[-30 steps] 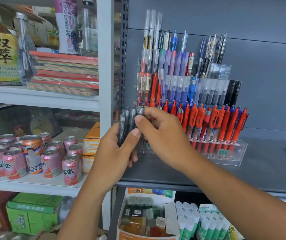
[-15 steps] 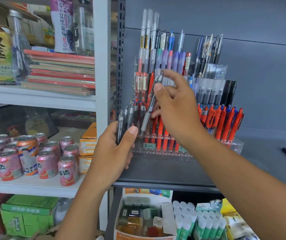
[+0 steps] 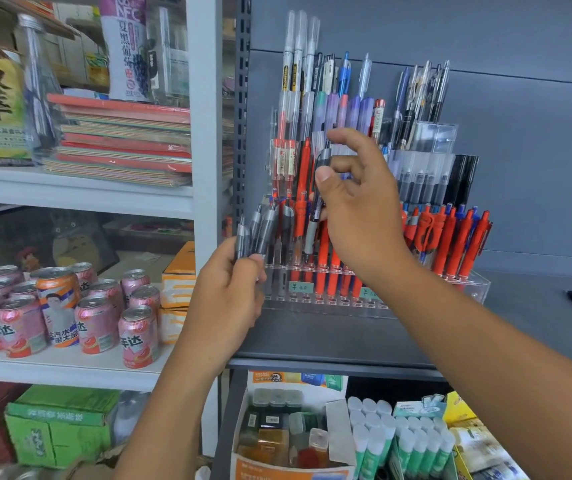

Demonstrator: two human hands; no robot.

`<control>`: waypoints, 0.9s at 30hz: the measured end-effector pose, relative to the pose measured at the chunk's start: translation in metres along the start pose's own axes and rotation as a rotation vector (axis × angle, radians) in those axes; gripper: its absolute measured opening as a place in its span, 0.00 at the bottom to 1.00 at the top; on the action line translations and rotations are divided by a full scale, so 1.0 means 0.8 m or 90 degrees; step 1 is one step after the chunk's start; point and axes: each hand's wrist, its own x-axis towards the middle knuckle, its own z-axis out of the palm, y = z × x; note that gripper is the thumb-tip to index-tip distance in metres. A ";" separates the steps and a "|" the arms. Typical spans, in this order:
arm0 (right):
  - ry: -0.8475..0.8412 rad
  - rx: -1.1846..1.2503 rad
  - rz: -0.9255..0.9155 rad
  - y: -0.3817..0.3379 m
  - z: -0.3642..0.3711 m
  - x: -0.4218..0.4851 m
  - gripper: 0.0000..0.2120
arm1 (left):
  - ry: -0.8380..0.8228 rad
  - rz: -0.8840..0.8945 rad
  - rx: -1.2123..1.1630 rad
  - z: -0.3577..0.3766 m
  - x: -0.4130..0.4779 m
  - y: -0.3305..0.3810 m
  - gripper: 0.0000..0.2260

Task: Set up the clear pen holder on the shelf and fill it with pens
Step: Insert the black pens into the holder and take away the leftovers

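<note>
Swung nearer upright since before: pen [image 3: 314, 216] pinched in right hand [image 3: 364, 209], tip down, just above front slots of holder [image 3: 475, 289], frame centre. Spare pens [image 3: 263, 230] gripped in left hand [image 3: 225, 299], lower left.

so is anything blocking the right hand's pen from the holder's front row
Nothing visible: the grey pen in the right hand hangs tip-down over the front row of the clear holder, with red pens close on either side.
</note>
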 end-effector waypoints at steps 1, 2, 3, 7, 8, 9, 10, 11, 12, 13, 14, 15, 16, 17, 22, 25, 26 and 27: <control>0.002 0.002 -0.003 -0.001 0.001 -0.001 0.16 | -0.006 0.009 0.019 -0.001 0.000 -0.001 0.08; 0.004 0.003 -0.004 -0.001 0.001 -0.001 0.16 | -0.015 0.025 0.038 -0.002 0.000 -0.003 0.08; 0.005 0.005 -0.003 -0.001 0.002 -0.001 0.16 | -0.025 0.044 0.053 -0.003 0.000 -0.004 0.08; -0.001 0.014 -0.005 0.001 0.006 -0.003 0.16 | -0.033 0.085 0.041 -0.006 -0.001 -0.005 0.05; -0.005 0.014 -0.004 0.002 0.007 -0.004 0.16 | -0.026 0.091 0.028 -0.006 -0.001 -0.004 0.04; -0.009 0.011 -0.002 0.004 0.008 -0.005 0.16 | -0.021 0.095 0.017 -0.006 0.000 -0.004 0.03; -0.014 0.008 0.000 0.004 0.008 -0.006 0.16 | -0.019 0.100 0.008 -0.006 0.000 -0.004 0.03; -0.018 0.006 0.001 0.005 0.009 -0.007 0.16 | -0.020 0.103 0.002 -0.006 0.000 -0.004 0.04; -0.022 0.007 0.003 0.006 0.009 -0.008 0.17 | -0.022 0.105 0.001 -0.006 0.000 -0.006 0.06; -0.027 0.010 0.004 0.006 0.009 -0.010 0.17 | -0.025 0.105 0.004 -0.006 0.000 -0.006 0.07; -0.031 0.013 0.006 0.006 0.009 -0.011 0.16 | -0.027 0.104 0.009 -0.006 0.000 -0.007 0.08; -0.033 0.014 0.008 0.006 0.009 -0.012 0.16 | -0.028 0.102 0.011 -0.006 0.000 -0.007 0.09; -0.034 0.015 0.011 0.006 0.009 -0.013 0.15 | -0.029 0.099 0.012 -0.006 0.000 -0.006 0.10; -0.033 0.014 0.014 0.008 0.010 -0.014 0.15 | -0.028 0.095 0.010 -0.006 -0.001 -0.006 0.10; -0.036 -0.012 0.023 0.012 0.014 -0.018 0.14 | -0.023 0.086 -0.005 -0.007 0.000 -0.005 0.10; -0.034 -0.033 0.022 0.013 0.016 -0.022 0.15 | -0.024 0.084 -0.001 -0.006 0.000 -0.004 0.10; -0.033 -0.047 0.020 0.013 0.016 -0.023 0.15 | -0.022 0.083 -0.002 -0.006 -0.001 -0.004 0.11; -0.032 -0.060 0.018 0.013 0.017 -0.025 0.15 | -0.019 0.080 -0.002 -0.006 -0.001 -0.003 0.12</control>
